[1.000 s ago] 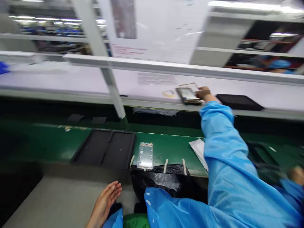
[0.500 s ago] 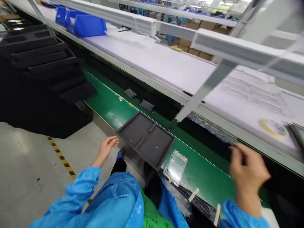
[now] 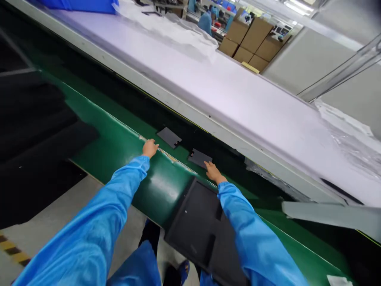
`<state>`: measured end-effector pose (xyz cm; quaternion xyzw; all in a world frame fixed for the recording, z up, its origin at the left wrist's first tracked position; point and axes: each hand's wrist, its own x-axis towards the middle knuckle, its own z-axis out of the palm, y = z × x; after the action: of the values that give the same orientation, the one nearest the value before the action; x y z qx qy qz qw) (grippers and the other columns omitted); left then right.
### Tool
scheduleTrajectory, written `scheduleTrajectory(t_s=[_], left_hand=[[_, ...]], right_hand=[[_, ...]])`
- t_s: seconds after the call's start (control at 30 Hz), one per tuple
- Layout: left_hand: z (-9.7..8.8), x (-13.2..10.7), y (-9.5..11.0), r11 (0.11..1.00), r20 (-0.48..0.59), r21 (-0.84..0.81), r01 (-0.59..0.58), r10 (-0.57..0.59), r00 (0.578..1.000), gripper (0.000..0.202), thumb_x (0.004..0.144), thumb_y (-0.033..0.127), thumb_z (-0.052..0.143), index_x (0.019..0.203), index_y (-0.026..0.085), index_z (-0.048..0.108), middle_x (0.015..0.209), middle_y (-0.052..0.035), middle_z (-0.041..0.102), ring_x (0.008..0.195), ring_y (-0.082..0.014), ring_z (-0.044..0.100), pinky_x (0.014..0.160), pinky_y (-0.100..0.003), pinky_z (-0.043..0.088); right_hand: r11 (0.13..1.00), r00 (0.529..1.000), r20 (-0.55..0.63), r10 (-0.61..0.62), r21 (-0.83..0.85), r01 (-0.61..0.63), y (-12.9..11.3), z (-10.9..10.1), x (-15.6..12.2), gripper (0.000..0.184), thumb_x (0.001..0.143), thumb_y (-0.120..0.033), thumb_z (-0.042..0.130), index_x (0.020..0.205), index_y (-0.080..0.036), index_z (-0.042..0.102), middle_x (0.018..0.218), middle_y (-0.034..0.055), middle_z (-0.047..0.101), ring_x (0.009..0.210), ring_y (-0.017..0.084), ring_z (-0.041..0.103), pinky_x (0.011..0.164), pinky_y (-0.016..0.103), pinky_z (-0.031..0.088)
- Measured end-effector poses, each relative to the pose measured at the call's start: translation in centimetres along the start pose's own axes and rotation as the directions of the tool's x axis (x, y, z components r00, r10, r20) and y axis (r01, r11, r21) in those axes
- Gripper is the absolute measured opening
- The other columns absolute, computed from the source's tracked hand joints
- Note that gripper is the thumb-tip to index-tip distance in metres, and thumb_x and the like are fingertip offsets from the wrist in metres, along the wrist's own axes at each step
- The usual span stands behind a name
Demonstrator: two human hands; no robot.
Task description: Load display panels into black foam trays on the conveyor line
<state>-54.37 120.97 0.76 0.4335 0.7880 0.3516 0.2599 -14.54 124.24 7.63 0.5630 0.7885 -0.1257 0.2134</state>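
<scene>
Two thin dark grey notched plates lie on the green surface below the white shelf: a left plate (image 3: 169,137) and a right plate (image 3: 199,157). My left hand (image 3: 150,148) is stretched out just left of the left plate, its fingers partly apart and holding nothing. The fingertips of my right hand (image 3: 213,171) reach the near right edge of the right plate, which still lies flat. Below my right forearm is a black two-compartment tray (image 3: 190,222), overhanging the bench's front edge and partly hidden by the sleeve.
A long green bench (image 3: 104,137) runs diagonally, with a chipped strip near my left hand. Above it lies a white shelf (image 3: 238,95) with plastic sheeting and a blue bin (image 3: 80,4). Black trays (image 3: 32,131) are stacked at left. A metal bracket (image 3: 327,216) juts out at right.
Both hands have reached forward to the grey plates, the right one touching its plate. The view has shifted closer to the bench, and the tray now lies under my right forearm.
</scene>
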Motion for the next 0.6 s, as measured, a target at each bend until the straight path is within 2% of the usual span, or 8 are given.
scheduleTrajectory(t_s=[0.07, 0.17, 0.27, 0.4, 0.43, 0.5, 0.53, 0.6], left_hand=[[1.2, 4.3, -0.3, 0.999, -0.009, 0.029, -0.019, 0.019, 1.0, 0.046, 0.09, 0.037, 0.064, 0.121, 0.003, 0.06, 0.135, -0.0312, 0.055, 0.131, -0.0414, 0.046, 0.108, -0.049, 0.035], [3.3, 9.2, 0.2, 0.993, -0.026, 0.117, -0.023, 0.027, 0.999, 0.065, 0.087, 0.055, 0.066, 0.123, 0.002, 0.057, 0.139, -0.0365, 0.049, 0.135, -0.0484, 0.037, 0.107, -0.058, 0.031], [5.6, 12.4, 1.4, 0.974, -0.015, 0.223, 0.042, -0.039, 0.999, 0.078, 0.078, 0.059, 0.075, 0.123, -0.002, 0.055, 0.137, -0.039, 0.047, 0.132, -0.0499, 0.037, 0.105, -0.059, 0.03], [7.2, 14.5, 2.4, 0.958, -0.014, 0.257, 0.131, -0.132, 0.991, 0.083, 0.058, 0.045, 0.094, 0.116, -0.002, 0.06, 0.139, -0.0395, 0.046, 0.132, -0.0502, 0.038, 0.105, -0.058, 0.032], [7.3, 14.8, 2.5, 0.963, -0.014, 0.219, 0.155, -0.156, 0.988, 0.079, 0.053, 0.042, 0.096, 0.111, 0.0, 0.062, 0.139, -0.0391, 0.046, 0.133, -0.0513, 0.037, 0.106, -0.059, 0.032], [7.0, 15.1, 2.7, 0.973, 0.032, -0.015, 0.228, -0.228, 0.973, 0.069, 0.045, 0.034, 0.099, 0.098, 0.006, 0.064, 0.135, -0.0361, 0.052, 0.134, -0.0526, 0.038, 0.105, -0.059, 0.036], [6.7, 15.1, 2.9, 0.949, 0.077, -0.171, 0.264, -0.255, 0.964, 0.064, 0.044, 0.032, 0.099, 0.093, 0.01, 0.064, 0.129, -0.0327, 0.057, 0.132, -0.0513, 0.042, 0.102, -0.058, 0.04], [6.0, 14.4, 3.6, 0.847, 0.177, -0.429, 0.313, -0.26, 0.949, 0.054, 0.048, 0.029, 0.096, 0.087, 0.015, 0.062, 0.111, -0.0224, 0.067, 0.119, -0.0434, 0.057, 0.091, -0.051, 0.051]], right_hand=[[0.995, 0.997, 0.057, 0.051, -0.084, -0.046, -0.8, 1.2, 4.2, 0.089, 0.085, 0.0, 0.058, 0.164, -0.014, 0.021, 0.168, 0.0267, 0.017, 0.153, 0.035, 0.027, 0.121, 0.045, 0.03], [0.973, 0.996, 0.037, 0.085, -0.217, -0.075, -1.0, 3.7, 7.7, 0.093, 0.082, 0.0, 0.059, 0.164, -0.017, 0.02, 0.167, 0.027, 0.019, 0.153, 0.039, 0.025, 0.119, 0.049, 0.031], [0.943, 0.996, -0.028, 0.088, -0.32, -0.093, -0.5, 5.5, 8.7, 0.084, 0.087, -0.002, 0.054, 0.163, -0.014, 0.021, 0.162, 0.0294, 0.027, 0.15, 0.04, 0.03, 0.116, 0.049, 0.036], [0.936, 0.997, -0.056, 0.052, -0.347, -0.068, 0.6, 5.6, 7.8, 0.071, 0.092, -0.003, 0.046, 0.16, -0.01, 0.026, 0.16, 0.0312, 0.031, 0.149, 0.039, 0.034, 0.115, 0.048, 0.037], [0.941, 0.997, -0.07, 0.045, -0.332, -0.066, 1.0, 5.2, 7.5, 0.068, 0.093, -0.004, 0.044, 0.159, -0.01, 0.029, 0.159, 0.0303, 0.032, 0.148, 0.038, 0.036, 0.115, 0.047, 0.037], [0.958, 0.992, -0.114, 0.049, -0.277, -0.079, 1.9, 3.9, 6.7, 0.06, 0.096, -0.005, 0.04, 0.156, -0.012, 0.037, 0.156, 0.0262, 0.041, 0.142, 0.033, 0.045, 0.114, 0.043, 0.04], [0.965, 0.988, -0.139, 0.065, -0.244, -0.098, 2.3, 3.0, 6.2, 0.058, 0.097, -0.005, 0.038, 0.154, -0.014, 0.04, 0.152, 0.0234, 0.047, 0.137, 0.03, 0.05, 0.111, 0.041, 0.043], [0.972, 0.977, -0.183, 0.112, -0.185, -0.147, 2.8, 1.0, 5.1, 0.055, 0.097, -0.004, 0.035, 0.149, -0.017, 0.046, 0.143, 0.0181, 0.058, 0.128, 0.026, 0.059, 0.105, 0.036, 0.048]])
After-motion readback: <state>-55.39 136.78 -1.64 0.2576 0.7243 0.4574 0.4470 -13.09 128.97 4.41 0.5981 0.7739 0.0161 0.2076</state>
